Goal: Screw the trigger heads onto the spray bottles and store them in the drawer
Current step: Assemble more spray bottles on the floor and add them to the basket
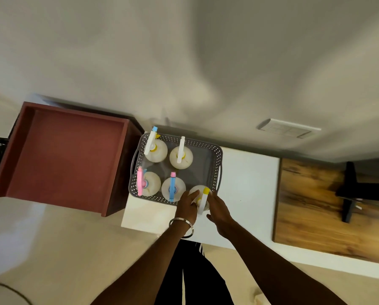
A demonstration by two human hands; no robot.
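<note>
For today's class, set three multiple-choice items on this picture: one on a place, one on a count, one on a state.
1. Where do the spray bottles stand?
A in the grey basket
B on the floor
C on the wooden board

2. How many bottles are there?
A three
B five
C eight

3. The red drawer is:
A shut
B open, with nothing seen inside
C full of bottles

Key: 1 A, the grey basket holds them. 2 B, five, counting the yellow-nozzled bottle between both hands. 3 B, the red drawer shows a bare floor.
</note>
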